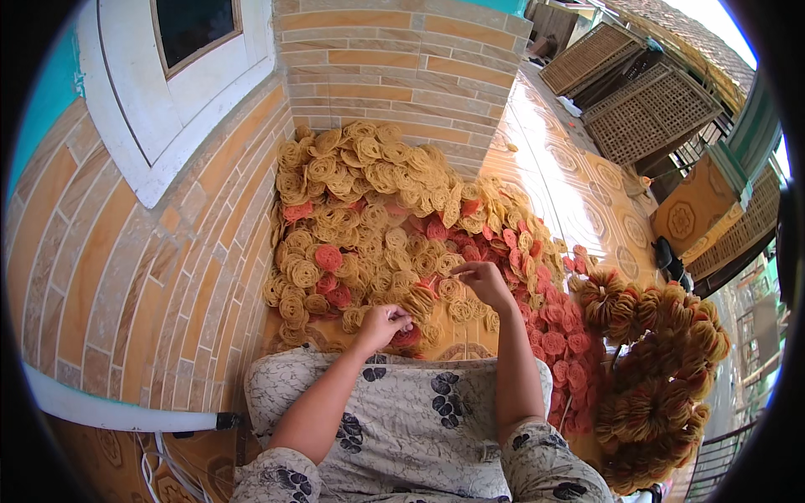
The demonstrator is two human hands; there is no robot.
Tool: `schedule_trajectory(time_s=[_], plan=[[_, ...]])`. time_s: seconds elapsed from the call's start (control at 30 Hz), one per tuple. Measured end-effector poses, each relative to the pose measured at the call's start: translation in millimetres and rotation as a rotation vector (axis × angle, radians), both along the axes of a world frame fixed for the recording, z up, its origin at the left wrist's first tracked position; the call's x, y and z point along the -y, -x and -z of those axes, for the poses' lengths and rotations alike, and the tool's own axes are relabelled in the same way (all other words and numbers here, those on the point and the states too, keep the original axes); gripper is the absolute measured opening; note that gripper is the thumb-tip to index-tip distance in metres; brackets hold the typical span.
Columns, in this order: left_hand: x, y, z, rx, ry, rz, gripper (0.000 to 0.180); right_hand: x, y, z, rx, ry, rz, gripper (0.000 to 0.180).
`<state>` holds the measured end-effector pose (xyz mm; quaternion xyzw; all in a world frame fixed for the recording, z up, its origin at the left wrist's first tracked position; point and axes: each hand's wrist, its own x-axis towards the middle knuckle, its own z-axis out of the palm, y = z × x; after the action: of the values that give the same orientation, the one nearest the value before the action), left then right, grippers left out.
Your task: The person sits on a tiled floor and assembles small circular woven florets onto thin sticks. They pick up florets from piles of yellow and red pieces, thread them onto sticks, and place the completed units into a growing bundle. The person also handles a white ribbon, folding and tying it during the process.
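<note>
Above yellow discs (369,243), left hand (384,325) holding several, right hand (485,282) nearby

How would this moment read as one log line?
left hand: holds tan stack; right hand: near it, grip unclear; ahead: tan discs, red discs; far right: bundles

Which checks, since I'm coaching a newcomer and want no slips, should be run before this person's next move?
1. Left hand on the tan stack: ok, fingertips at its side.
2. Right hand holding something: cannot tell, too small at the fingertips.
3. Loose tan discs in front of the person: ok, heaped there.
4. Red discs sorted apart from tan: not ok, several lie among the tan.
5. Bunched discs away from both hands: ok, off to the right.
</note>
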<state>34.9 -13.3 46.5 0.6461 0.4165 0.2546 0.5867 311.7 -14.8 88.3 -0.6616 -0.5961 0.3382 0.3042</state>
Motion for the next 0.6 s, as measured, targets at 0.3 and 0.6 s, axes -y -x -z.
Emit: schedule_trajectory(time_s=[0.3, 0.6], plan=[[-1, -1, 4, -0.010, 0.023, 0.035, 0.013, -9, -41, 98, 0.648, 0.064, 0.432, 0.046], [1, -1, 0, -0.012, -0.062, 0.041, 0.014, -2, 4, 24, -0.885, 0.055, 0.231, 0.032]])
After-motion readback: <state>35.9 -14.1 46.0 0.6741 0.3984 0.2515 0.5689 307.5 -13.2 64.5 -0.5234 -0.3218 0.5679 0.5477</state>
